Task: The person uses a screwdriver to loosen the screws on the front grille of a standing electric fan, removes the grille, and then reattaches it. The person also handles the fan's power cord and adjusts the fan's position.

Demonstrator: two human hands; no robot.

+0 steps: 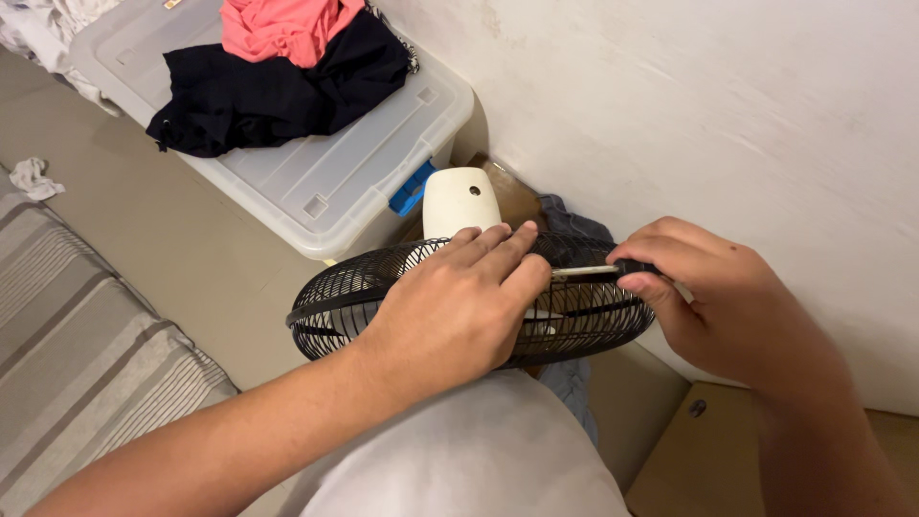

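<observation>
Cramped corner by white wall (728,105). Left hand (450,306) pressed flat, steadying fan grille (325,306); right hand (718,297) gripping screwdriver (613,272), tip probably hidden. Best kept square, pressed firmly.

A single head-worn camera looks steeply down and forward from just above the person's lap, close to the work. The left hand (455,302) and right hand (713,302) fill the centre and 3 o'clock, near the lens, over a black fan grille (330,306). A plastic storage box (330,182) lies farther off at 11 o'clock; the white wall (718,115) closes 1 o'clock. No second view shares the scene.
</observation>
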